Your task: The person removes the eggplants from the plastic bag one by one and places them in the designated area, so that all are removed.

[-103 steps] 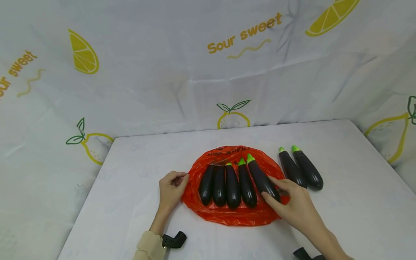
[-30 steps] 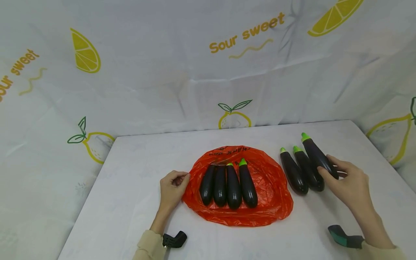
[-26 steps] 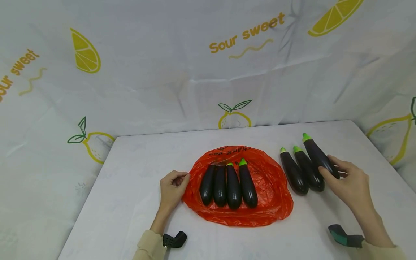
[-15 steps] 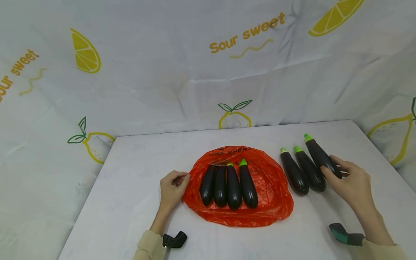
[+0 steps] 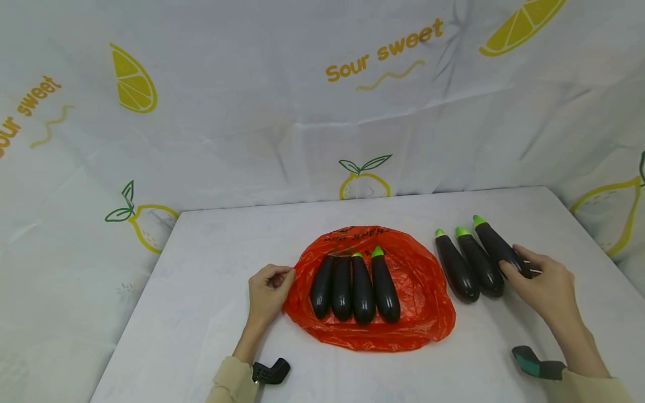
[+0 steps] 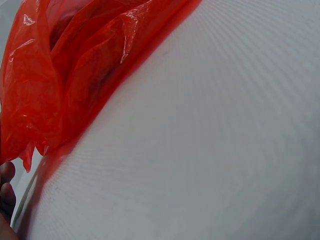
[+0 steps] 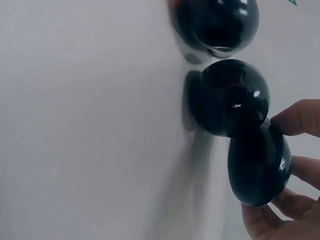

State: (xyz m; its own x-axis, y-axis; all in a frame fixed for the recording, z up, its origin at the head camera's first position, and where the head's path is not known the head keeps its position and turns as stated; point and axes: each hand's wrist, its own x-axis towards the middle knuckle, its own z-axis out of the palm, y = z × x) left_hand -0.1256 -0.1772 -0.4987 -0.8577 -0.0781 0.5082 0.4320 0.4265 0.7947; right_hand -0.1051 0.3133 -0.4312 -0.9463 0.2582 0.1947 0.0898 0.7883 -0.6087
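Note:
At the left rim of a red plastic bag (image 5: 423,291), my left hand (image 5: 269,294) pinches the film between thumb and fingers. Several dark eggplants (image 5: 363,288) with green stem ends lie side by side on the bag, some stems hidden under its upper edge. Over on the right, my right hand (image 5: 541,280) holds an eggplant (image 5: 499,243) near its thick end, thumb on one side and fingers on the other. It lies against the outer of two eggplants (image 5: 478,263) on the table. In the right wrist view the held eggplant (image 7: 260,165) is seen end-on, touching its neighbour (image 7: 235,97).
A white-covered table (image 5: 216,246) carries everything. Behind it hangs a white sheet (image 5: 242,112) printed with lemons and lettering. A dark device (image 5: 272,371) is strapped at the left wrist and another (image 5: 536,364) at the right.
My right hand has carried one eggplant from the bag to the right, beside the two on the table, then lowered it slightly. The left hand has stayed on the bag's rim.

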